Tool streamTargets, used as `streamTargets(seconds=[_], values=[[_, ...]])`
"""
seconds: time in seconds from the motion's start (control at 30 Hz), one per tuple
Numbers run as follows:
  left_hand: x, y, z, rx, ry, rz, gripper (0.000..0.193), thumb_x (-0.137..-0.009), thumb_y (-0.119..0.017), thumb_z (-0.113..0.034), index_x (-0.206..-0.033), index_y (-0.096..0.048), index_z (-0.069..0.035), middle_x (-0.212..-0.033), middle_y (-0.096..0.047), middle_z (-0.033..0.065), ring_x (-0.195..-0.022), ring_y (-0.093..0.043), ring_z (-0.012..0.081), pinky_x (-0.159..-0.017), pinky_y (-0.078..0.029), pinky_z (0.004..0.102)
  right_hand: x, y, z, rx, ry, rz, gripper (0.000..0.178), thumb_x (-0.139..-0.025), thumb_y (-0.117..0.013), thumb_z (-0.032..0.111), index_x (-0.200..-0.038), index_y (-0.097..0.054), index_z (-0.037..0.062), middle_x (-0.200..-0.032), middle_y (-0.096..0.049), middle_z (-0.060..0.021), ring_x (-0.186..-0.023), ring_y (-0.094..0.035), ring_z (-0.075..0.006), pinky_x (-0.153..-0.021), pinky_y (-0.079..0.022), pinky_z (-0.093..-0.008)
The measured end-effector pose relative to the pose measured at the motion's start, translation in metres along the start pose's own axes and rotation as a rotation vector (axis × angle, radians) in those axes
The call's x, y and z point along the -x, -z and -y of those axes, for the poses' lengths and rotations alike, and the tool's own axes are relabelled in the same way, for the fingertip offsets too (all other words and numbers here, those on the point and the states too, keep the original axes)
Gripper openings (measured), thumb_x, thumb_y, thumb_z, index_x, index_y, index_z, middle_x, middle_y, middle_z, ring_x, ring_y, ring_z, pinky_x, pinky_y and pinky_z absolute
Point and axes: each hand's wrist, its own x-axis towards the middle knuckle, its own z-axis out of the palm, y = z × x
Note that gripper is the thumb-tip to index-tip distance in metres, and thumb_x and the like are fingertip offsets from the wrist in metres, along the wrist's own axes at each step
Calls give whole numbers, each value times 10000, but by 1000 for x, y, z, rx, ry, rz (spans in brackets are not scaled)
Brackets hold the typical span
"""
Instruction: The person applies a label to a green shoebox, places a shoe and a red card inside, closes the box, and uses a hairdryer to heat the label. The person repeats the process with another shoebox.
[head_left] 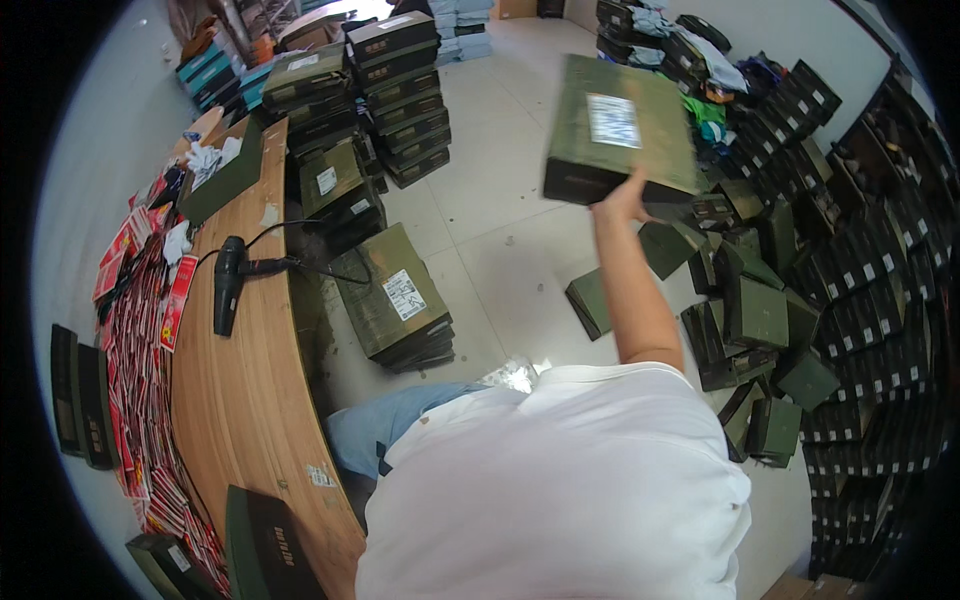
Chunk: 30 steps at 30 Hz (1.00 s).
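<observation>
Olive-green box (620, 130) with white label, brown wooden table (245, 380), black hairdryer (228, 280), white shirt (560, 480).

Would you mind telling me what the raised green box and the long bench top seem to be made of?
The flat olive-green box in the right hand looks like matte cardboard: folded edges and a white paper label. The long brown bench top looks like wood or wood-look laminate, judging by its streaky grain.
</observation>
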Motion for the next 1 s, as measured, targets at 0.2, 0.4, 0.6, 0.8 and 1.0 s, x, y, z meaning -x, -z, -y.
streamTargets(seconds=[0.2,0.4,0.6,0.8,1.0], values=[[-9,-10,0,-30,-51,-57,529,-1045,-388,-401,-874,-662,18,-644,-593,176,-534,-507,307,-539,-438,418,-106,0,163,-141,345,-197,1301,-700,-809,446,-1535,151,174,-1511,-330,-176,-1175,-531,-393,-970,-474,-573],[-22,-22,5,-77,-100,-108,464,-1038,-434,-374,-896,-671,-1,-622,-600,132,-509,-527,275,-514,-467,384,-223,54,74,696,531,-281,434,-808,-705,202,-1178,-622,-9,-1242,-628,-183,-1092,-627,-314,-919,-490,-433],[-33,-8,40,-247,-154,-284,399,-1031,-480,-348,-918,-680,-21,-601,-608,89,-485,-546,244,-488,-495,349,-63,79,-161,1092,3,846,278,-914,-652,214,-803,-601,-37,-625,-647,-142,-509,-636,-202,-434,-497,-317],[-88,-34,117,-186,-39,2,429,-1048,-409,-260,-1346,-505,34,-1096,-668,244,-813,-673,323,-739,-543,371,205,54,-223,1140,-445,1781,442,-969,-551,442,-891,-612,11,-713,-671,-101,-587,-660,-188,-493,-508,-309],[-98,16,56,-215,-584,-148,289,-1032,-453,-147,-943,-615,76,-738,-577,218,-722,-600,326,-604,-439,375,455,143,-171,328,-584,2721,486,-978,-576,359,-1350,-502,55,-1287,-581,-140,-1162,-581,-255,-986,-470,-401]])
